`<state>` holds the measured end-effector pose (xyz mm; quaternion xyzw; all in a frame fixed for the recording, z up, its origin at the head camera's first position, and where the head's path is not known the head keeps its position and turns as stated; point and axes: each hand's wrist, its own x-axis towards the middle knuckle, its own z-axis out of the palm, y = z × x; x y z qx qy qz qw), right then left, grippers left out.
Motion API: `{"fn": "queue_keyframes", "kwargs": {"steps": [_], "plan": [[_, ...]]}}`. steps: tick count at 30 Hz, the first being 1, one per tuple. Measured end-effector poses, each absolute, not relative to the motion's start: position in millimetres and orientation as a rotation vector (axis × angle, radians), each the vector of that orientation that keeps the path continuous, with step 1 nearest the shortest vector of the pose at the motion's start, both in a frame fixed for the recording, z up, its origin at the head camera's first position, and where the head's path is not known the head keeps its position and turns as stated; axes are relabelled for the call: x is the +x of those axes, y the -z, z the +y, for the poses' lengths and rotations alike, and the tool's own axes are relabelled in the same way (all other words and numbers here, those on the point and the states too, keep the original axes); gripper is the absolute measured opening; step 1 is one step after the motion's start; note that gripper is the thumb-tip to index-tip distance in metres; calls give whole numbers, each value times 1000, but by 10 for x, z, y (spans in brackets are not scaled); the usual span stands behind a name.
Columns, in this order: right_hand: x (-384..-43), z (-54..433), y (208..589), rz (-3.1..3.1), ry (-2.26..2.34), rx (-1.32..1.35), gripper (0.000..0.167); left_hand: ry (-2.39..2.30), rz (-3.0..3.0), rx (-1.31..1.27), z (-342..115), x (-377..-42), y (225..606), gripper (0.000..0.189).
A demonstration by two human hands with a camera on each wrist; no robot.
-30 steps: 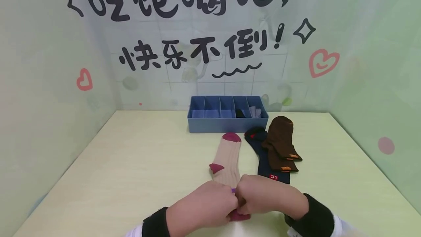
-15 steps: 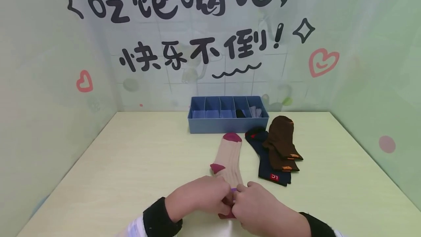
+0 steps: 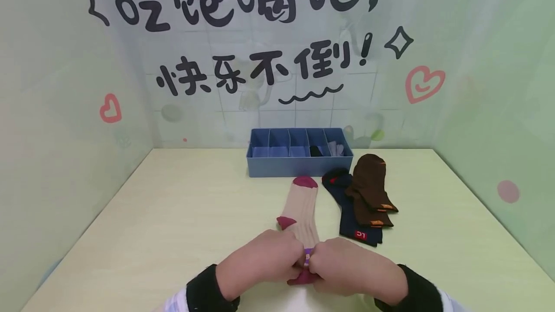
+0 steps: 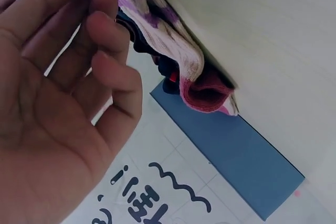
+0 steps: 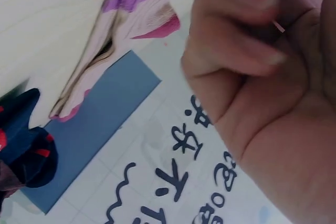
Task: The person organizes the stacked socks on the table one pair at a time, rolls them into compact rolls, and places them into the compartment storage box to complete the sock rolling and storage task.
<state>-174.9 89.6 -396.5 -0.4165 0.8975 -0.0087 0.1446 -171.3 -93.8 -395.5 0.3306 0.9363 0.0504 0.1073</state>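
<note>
"Pinching what, those two hands?"

"The pink sock (image 3: 302, 203), near its magenta cuff (image 3: 301, 279): the left hand (image 3: 270, 256) at one side, the right hand (image 3: 349, 264) at the other, fingers curled in on both."

"And where does the sock lie?"

"On the table (image 3: 173, 220), toe pointing towards the blue box (image 3: 299, 168), with purple stripes (image 3: 308, 253) showing between the hands."

"Anything beside it?"

"To its right, a navy sock (image 3: 347, 213) with a red label (image 3: 361, 235), and brown socks (image 3: 370, 182) partly over it. In the box, something dark (image 3: 315, 151) sits in the fourth compartment from the left, something greyish (image 3: 336, 149) in the fifth."
</note>
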Motion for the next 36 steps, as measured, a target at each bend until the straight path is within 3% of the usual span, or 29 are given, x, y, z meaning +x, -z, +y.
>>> {"fn": "queue_keyframes", "kwargs": {"steps": [5,8,11,19,26,30,36], "plan": [[-1854,951,3937,2494,233,-1157,17,-117,2881,999,-898,-1705,3978,8],[-1905,969,3937,2470,270,-1117,12,-84,2922,1052,-890,-1694,3988,9],[-1945,977,3953,2448,295,-1019,4,-78,2900,1113,-909,-1683,3988,17],[-2010,966,3989,2407,320,-869,13,-121,2753,1085,-951,-1659,3931,38],[-2007,955,4000,2455,277,-795,12,-137,2743,994,-939,-1679,3945,26],[-2005,964,4008,2543,270,-885,11,-233,2703,918,-950,-1722,3946,14],[-2004,975,3977,2608,295,-1046,9,-321,2698,878,-962,-1747,3956,16]]}}
